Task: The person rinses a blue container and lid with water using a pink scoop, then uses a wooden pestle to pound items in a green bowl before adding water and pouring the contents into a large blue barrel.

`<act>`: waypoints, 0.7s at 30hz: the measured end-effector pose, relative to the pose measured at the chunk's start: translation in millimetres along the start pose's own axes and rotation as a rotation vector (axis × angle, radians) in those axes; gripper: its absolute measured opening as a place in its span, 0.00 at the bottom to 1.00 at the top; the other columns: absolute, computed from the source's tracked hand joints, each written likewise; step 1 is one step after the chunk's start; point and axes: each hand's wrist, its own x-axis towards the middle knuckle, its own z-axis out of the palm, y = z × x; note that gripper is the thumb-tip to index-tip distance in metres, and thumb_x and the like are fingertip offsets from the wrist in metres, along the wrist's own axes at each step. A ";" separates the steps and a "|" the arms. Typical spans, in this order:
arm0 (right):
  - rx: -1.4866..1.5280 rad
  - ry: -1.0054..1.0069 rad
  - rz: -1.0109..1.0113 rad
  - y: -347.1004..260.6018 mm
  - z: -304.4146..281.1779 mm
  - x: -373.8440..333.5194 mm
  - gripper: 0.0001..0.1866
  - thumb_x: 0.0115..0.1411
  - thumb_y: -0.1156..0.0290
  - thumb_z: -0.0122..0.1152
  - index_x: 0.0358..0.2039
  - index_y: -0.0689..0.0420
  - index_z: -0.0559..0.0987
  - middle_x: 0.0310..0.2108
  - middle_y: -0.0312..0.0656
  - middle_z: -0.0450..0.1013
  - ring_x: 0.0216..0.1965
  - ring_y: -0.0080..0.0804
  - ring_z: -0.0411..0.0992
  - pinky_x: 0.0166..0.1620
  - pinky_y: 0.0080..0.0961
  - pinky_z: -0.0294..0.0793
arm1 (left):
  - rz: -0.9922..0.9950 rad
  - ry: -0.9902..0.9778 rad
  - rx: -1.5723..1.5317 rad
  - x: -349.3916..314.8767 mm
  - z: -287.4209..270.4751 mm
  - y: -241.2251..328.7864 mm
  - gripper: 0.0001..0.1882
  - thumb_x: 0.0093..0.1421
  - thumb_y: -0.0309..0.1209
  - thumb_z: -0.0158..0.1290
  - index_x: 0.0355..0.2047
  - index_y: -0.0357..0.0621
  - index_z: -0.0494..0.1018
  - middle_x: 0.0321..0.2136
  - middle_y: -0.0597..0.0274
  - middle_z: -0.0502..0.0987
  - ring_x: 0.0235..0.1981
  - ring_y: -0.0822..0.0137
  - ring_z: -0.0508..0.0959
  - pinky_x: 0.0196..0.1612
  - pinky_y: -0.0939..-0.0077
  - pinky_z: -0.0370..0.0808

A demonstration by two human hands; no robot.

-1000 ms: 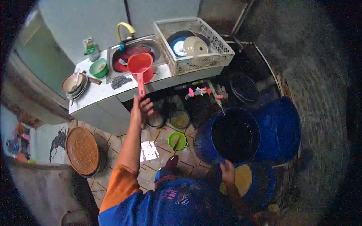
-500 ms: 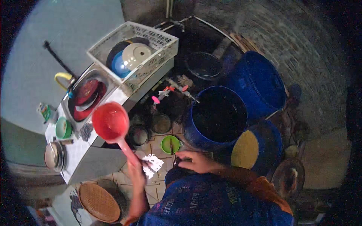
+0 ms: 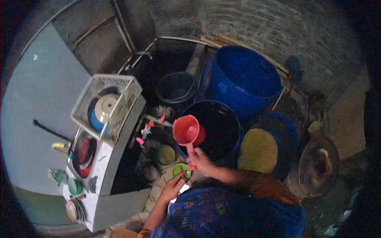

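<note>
A red dipper [image 3: 185, 130] with a pink handle is in my right hand [image 3: 201, 163], its fingers wrapped round the handle. The dipper's cup is over the near left part of an open blue barrel [image 3: 217, 104] with a dark inside. A second red shape shows just beside the cup, too blurred to name. Low in front of me, my left hand [image 3: 174, 186] is at the near edge of a small light green bowl [image 3: 178, 168]. Its fingers are bent together; what they grip is too small to make out.
On the left stands a tiled counter [image 3: 104, 163] with a sink [image 3: 93, 145] of red dishes and a white crate [image 3: 126, 95] of bowls. Pink and red taps [image 3: 147, 127] stick out beside the barrel. Farther back are another blue barrel [image 3: 246, 93] and a black tub [image 3: 174, 88].
The dipper has passed from my left hand to my right and moved from beside the counter to over the barrel. My left hand has come to the green bowl. The view has turned right.
</note>
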 end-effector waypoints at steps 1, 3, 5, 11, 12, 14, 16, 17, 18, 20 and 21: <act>-0.004 0.018 0.072 -4.2 -31.7 19.4 0.12 0.67 0.62 0.45 0.43 0.55 0.67 0.27 0.40 0.72 0.23 0.30 0.72 0.22 0.28 0.72 | -0.071 0.038 0.029 3.3 0.8 23.7 0.27 0.67 0.45 0.46 0.59 0.40 0.64 0.42 0.57 0.77 0.48 0.66 0.75 0.53 0.72 0.68; -0.623 0.090 -0.173 3.3 -85.7 57.8 0.11 0.64 0.65 0.46 0.39 0.57 0.72 0.29 0.44 0.75 0.27 0.38 0.75 0.26 0.40 0.75 | -0.147 0.110 -0.050 4.7 -2.8 12.1 0.26 0.67 0.44 0.46 0.58 0.40 0.65 0.43 0.57 0.77 0.47 0.66 0.75 0.52 0.72 0.68; -1.215 0.174 -0.501 16.2 -118.6 85.2 0.11 0.62 0.66 0.47 0.37 0.58 0.76 0.30 0.46 0.77 0.29 0.43 0.77 0.28 0.47 0.76 | -0.232 0.197 -0.144 -4.8 -7.5 -19.5 0.26 0.66 0.44 0.47 0.58 0.40 0.66 0.44 0.57 0.76 0.47 0.66 0.75 0.51 0.71 0.69; -2.017 0.013 -0.034 76.6 -187.5 140.7 0.15 0.54 0.68 0.50 0.34 0.60 0.82 0.33 0.51 0.79 0.35 0.52 0.78 0.38 0.51 0.76 | -0.518 0.339 -0.090 -20.5 -5.6 -70.9 0.25 0.65 0.43 0.50 0.57 0.41 0.66 0.43 0.59 0.77 0.43 0.67 0.77 0.43 0.71 0.72; -1.940 -0.038 -0.027 77.2 -183.6 141.0 0.15 0.55 0.68 0.49 0.36 0.60 0.82 0.34 0.51 0.79 0.36 0.53 0.77 0.40 0.49 0.76 | -0.526 0.416 -0.172 -32.2 1.2 -75.5 0.26 0.64 0.44 0.51 0.56 0.42 0.67 0.42 0.60 0.77 0.43 0.66 0.77 0.42 0.71 0.72; -1.866 -0.110 -0.002 76.0 -177.0 144.7 0.16 0.56 0.66 0.49 0.36 0.60 0.82 0.34 0.51 0.78 0.36 0.51 0.77 0.40 0.46 0.75 | -0.537 0.486 -0.251 -40.9 6.2 -80.1 0.26 0.64 0.45 0.52 0.55 0.42 0.67 0.40 0.61 0.78 0.42 0.66 0.77 0.41 0.71 0.72; -1.745 -0.093 0.041 70.0 -178.4 149.8 0.14 0.57 0.65 0.51 0.35 0.59 0.81 0.32 0.49 0.78 0.32 0.46 0.75 0.35 0.42 0.73 | -0.695 0.408 -0.146 -37.6 8.4 -80.4 0.26 0.63 0.46 0.52 0.54 0.41 0.68 0.40 0.60 0.78 0.41 0.66 0.78 0.41 0.71 0.73; -1.630 -0.068 0.054 65.2 -175.2 151.7 0.14 0.57 0.64 0.52 0.35 0.59 0.81 0.31 0.48 0.77 0.30 0.44 0.75 0.32 0.40 0.72 | -0.699 0.410 -0.143 -40.6 8.9 -80.9 0.26 0.63 0.46 0.52 0.54 0.41 0.68 0.40 0.60 0.78 0.41 0.66 0.78 0.41 0.71 0.73; -1.459 -0.020 0.090 56.4 -174.6 150.2 0.14 0.58 0.63 0.53 0.34 0.58 0.81 0.30 0.47 0.77 0.29 0.41 0.74 0.30 0.38 0.71 | -0.710 0.390 -0.046 -41.8 11.0 -84.4 0.26 0.64 0.46 0.51 0.54 0.41 0.68 0.40 0.59 0.78 0.41 0.66 0.78 0.39 0.72 0.73; -1.003 0.071 0.163 35.8 -177.5 138.9 0.13 0.59 0.61 0.55 0.33 0.57 0.80 0.28 0.45 0.77 0.25 0.36 0.73 0.25 0.34 0.69 | -0.738 0.360 0.064 -50.4 14.8 -94.0 0.25 0.64 0.46 0.50 0.54 0.40 0.67 0.40 0.58 0.78 0.41 0.65 0.78 0.38 0.73 0.73; -0.811 0.089 0.194 22.9 -177.1 128.2 0.13 0.59 0.60 0.56 0.32 0.57 0.80 0.27 0.44 0.76 0.23 0.33 0.72 0.23 0.32 0.68 | -0.756 0.363 0.059 -55.8 15.7 -96.3 0.25 0.64 0.45 0.50 0.54 0.40 0.67 0.40 0.58 0.78 0.40 0.65 0.78 0.38 0.72 0.73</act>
